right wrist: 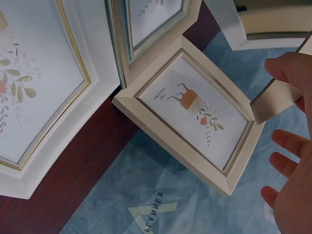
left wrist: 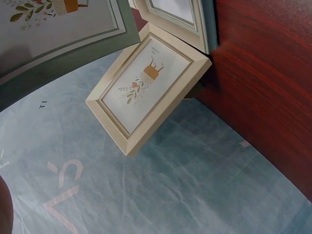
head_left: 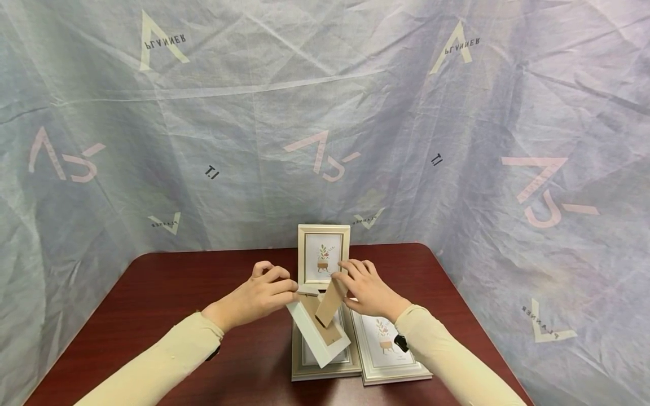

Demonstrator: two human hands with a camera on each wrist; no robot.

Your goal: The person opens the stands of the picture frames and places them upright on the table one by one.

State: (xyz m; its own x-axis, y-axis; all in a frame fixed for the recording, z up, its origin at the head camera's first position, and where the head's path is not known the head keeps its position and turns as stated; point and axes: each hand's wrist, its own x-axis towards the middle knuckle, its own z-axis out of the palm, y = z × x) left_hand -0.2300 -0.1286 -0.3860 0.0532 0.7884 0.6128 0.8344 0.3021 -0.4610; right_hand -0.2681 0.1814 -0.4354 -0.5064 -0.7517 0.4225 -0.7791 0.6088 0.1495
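My left hand [head_left: 261, 297] holds a small white picture frame [head_left: 311, 334] by its upper left edge, tilted, with the brown backing [right wrist: 273, 17] towards me. In the left wrist view its printed face shows, with a potted plant picture. My right hand [head_left: 373, 290] pinches the brown easel leg [right wrist: 279, 100] on the frame's back between thumb and fingers. The leg swings out from the backing. Behind the hands, a cream picture frame [left wrist: 109, 124] stands upright. Under the held frame lies a beige picture frame [head_left: 327, 373], partly hidden.
A white picture frame [head_left: 401, 374] lies to the right, partly under the right forearm, next to the beige one. The dark red table [head_left: 203, 282] has rounded back corners. A grey printed cloth [head_left: 254, 113] hangs around its back and sides.
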